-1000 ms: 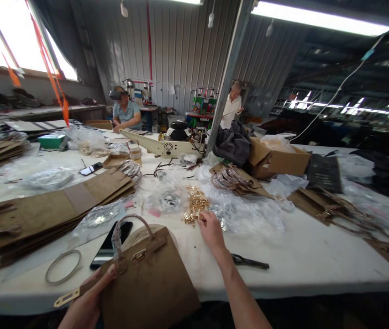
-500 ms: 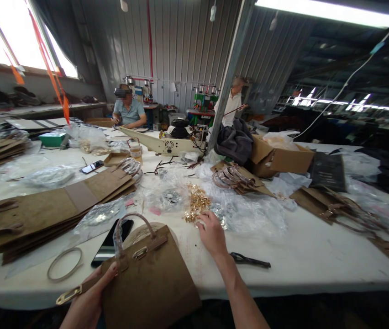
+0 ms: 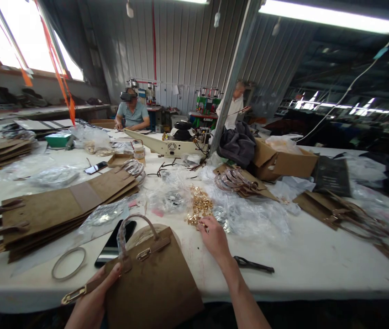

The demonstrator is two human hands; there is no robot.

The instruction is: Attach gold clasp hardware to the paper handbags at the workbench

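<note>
In my left hand [image 3: 95, 292] is a brown handbag panel [image 3: 153, 283], tilted at the table's front edge, with the thumb on its face. It has a looped handle [image 3: 143, 218] partly in clear film, a gold clasp plate [image 3: 143, 254] and a strap ending in a gold buckle [image 3: 74, 295]. My right hand [image 3: 213, 237] reaches to the near edge of a pile of small gold metal fittings [image 3: 201, 201]. Its thumb and forefinger are pinched together there; what lies between them is too small to make out.
A black phone [image 3: 112, 244], a coiled cord [image 3: 68, 264] and a dark tool [image 3: 254, 265] lie nearby. Stacked brown panels [image 3: 57, 205] are at left, clear plastic bags [image 3: 256, 219] and a cardboard box [image 3: 283, 160] at right. Two people [image 3: 133, 112] are across the table.
The fingers of my right hand have closed into a pinch at the gold pile. My left hand still holds the handbag panel. The whole view has shifted slightly.
</note>
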